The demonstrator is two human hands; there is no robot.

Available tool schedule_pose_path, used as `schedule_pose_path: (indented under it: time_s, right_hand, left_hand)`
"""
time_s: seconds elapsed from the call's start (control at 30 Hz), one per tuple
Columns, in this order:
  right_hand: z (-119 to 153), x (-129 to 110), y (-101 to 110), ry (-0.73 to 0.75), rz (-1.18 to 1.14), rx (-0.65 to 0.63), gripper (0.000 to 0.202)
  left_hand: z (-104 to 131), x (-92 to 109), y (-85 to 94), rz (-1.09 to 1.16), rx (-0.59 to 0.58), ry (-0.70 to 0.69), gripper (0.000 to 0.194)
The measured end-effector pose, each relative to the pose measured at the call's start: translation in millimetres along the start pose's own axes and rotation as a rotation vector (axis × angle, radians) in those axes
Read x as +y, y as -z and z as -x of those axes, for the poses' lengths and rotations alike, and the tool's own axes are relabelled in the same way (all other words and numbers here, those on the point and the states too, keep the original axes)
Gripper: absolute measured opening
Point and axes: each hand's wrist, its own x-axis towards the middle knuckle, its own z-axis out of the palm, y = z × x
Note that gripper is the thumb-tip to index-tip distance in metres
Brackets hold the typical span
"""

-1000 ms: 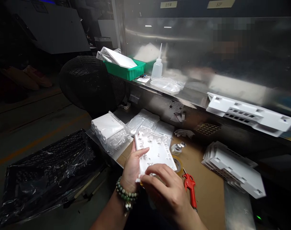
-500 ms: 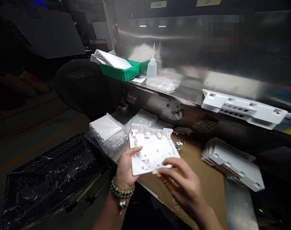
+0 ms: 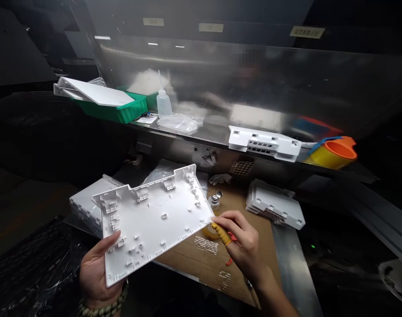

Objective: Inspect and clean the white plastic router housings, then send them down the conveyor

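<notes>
A white plastic housing, its inner side with clips and posts facing me, is tilted in front of me. My left hand grips its lower left corner, thumb over the inner face and the fingers hidden underneath. At the right corner, my right hand pinches the edge, with a yellow finger cot on one digit. Behind that corner, a yellow ring lies partly covered on the cardboard. Red parts of an object I cannot make out show beside my right hand.
A pump-top bottle stands behind the housing. Stacked white housings lie to the right, wrapped ones to the left. The shelf carries a green bin, squeeze bottle, another housing and a yellow-orange cup.
The view has swung right. The housing has come closer and turned, in my left hand. My right hand has gone from its lower edge to its right corner.
</notes>
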Motion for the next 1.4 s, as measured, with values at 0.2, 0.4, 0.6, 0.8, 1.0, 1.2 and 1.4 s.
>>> schedule_pose_path:
  time_s: [0.2,0.4,0.6,0.8,1.0,1.2,1.4]
  right_hand:
    - [15,16,-4,0.019,0.012,0.004,0.025]
    - [7,38,1,-0.036,0.049,0.002,0.019]
    - [-39,19,2,-0.058,-0.146,0.193,0.018]
    - [-48,22,-20,-0.064,-0.084,0.114,0.016]
    - [-26,54,-33,-0.146,-0.152,0.048,0.02]
    - [-13,32,-48,-0.238,-0.197,0.117,0.021]
    - [-19,-44,-71,0.028,-0.349,0.069,0.032]
  left_hand:
    - [1,-8,15.5,-0.018,-0.062,0.073,0.049]
    - [11,-8,21.4,-0.063,0.154,0.024,0.056]
    - [43,-4,69.7,-0.182,0.418,0.028,0.074]
    - [53,-13,82.7,-0.192,0.371,0.062,0.086]
    - [45,-32,70.0,-0.206,0.226,-0.062,0.09]
    - [26,-55,14.4,-0.385,0.434,-0.048,0.081]
    - [11,-81,3.6,-0.69,0.338,-0.097,0.064]
